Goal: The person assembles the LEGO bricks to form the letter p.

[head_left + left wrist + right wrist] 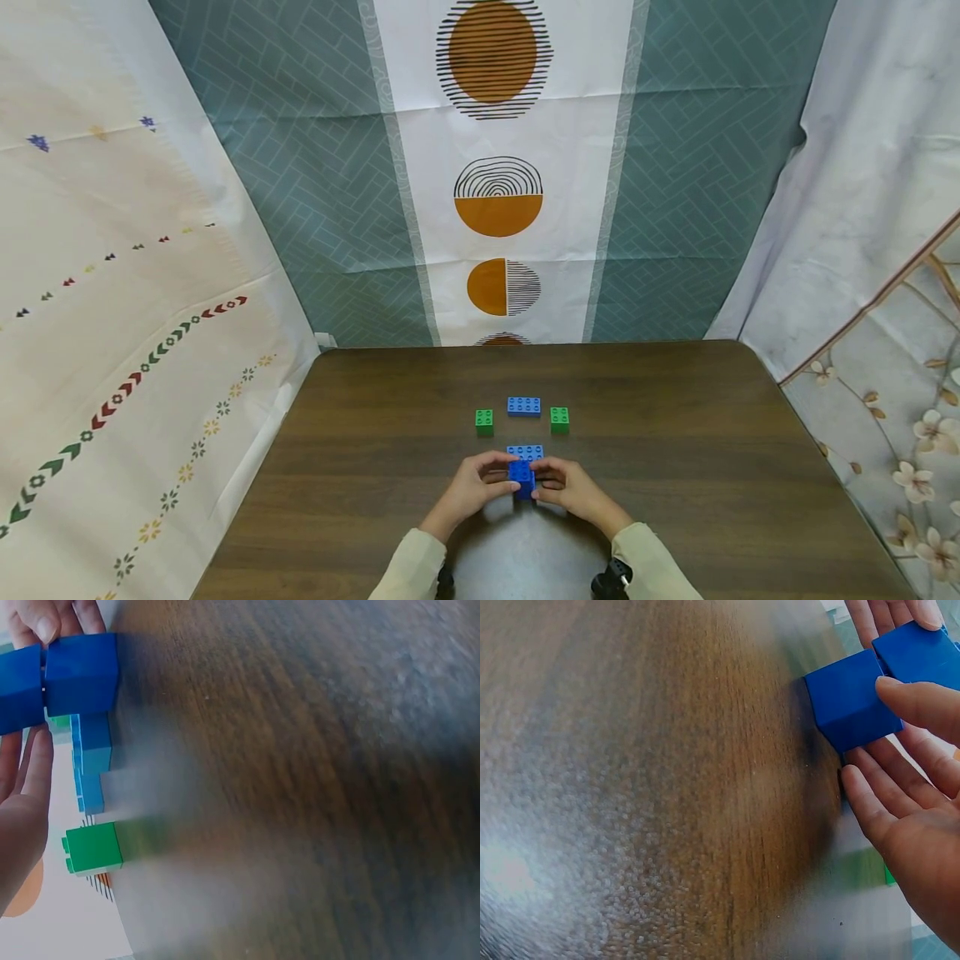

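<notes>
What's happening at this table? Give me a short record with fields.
Left hand: pinches upper dark blue block
Right hand: holds lower dark blue block
Dark blue fit: narrow gap between blocks
Beyond them: nearer light blue block, farther light blue block
Either side of farther one: left green block, right green block
Surface: brown table
</notes>
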`<control>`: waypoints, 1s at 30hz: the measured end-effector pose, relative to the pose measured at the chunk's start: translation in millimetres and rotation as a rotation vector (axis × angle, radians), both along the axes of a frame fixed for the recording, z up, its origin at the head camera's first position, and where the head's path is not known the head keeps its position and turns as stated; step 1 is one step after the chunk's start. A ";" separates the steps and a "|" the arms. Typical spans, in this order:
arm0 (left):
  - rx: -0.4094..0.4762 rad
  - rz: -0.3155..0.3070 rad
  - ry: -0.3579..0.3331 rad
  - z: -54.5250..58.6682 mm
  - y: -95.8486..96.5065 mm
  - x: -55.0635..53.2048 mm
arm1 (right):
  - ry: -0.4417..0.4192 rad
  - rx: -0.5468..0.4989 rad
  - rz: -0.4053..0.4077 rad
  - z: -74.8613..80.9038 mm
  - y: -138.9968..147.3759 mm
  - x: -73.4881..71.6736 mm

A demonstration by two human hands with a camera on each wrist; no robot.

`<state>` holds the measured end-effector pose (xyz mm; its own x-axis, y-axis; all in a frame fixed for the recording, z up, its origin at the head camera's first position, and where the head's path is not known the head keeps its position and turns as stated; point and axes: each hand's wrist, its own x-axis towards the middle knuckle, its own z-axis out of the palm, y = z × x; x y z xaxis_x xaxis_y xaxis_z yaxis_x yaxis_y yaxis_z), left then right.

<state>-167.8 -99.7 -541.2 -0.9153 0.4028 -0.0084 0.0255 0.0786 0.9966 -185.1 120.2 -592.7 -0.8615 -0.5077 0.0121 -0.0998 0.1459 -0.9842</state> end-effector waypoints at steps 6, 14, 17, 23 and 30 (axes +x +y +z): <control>-0.013 -0.003 0.029 -1.2 0.9 0.2 | 0.008 0.035 0.002 3.7 0.9 1.7; -0.050 -0.031 0.098 -1.4 0.0 -5.1 | -0.030 0.015 0.008 3.3 1.6 0.2; -0.069 -0.039 0.113 -0.4 -0.4 -6.5 | -0.043 0.010 0.009 1.9 2.0 -0.7; -0.094 -0.049 0.142 3.3 -0.2 -5.8 | -0.069 0.007 0.011 15.0 0.9 3.6; -0.128 -0.042 0.161 5.5 2.5 -3.5 | -0.068 0.025 0.003 4.0 1.1 -0.6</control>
